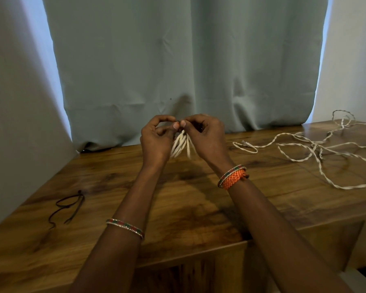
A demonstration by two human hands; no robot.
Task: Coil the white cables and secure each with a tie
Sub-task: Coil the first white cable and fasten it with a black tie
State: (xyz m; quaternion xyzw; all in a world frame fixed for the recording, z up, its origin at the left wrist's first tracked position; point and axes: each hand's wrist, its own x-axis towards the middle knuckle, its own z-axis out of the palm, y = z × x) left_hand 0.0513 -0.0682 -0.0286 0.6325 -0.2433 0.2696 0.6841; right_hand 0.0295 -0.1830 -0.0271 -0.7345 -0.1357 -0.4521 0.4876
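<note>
A coiled white cable (181, 144) hangs in several loops between my two raised hands, above the middle of the wooden table (188, 208). My left hand (157, 140) and my right hand (205, 138) meet at the top of the coil, thumbs and fingertips pinching a thin dark tie (178, 121) there. Most of the tie is hidden by my fingers. A loose white cable (317, 149) sprawls uncoiled over the right part of the table. More dark ties (69, 207) lie on the table at the left.
A grey-green curtain (188, 60) hangs close behind the table's far edge. The table's front edge runs below my forearms, with a step down at the right. Bracelets sit on both wrists.
</note>
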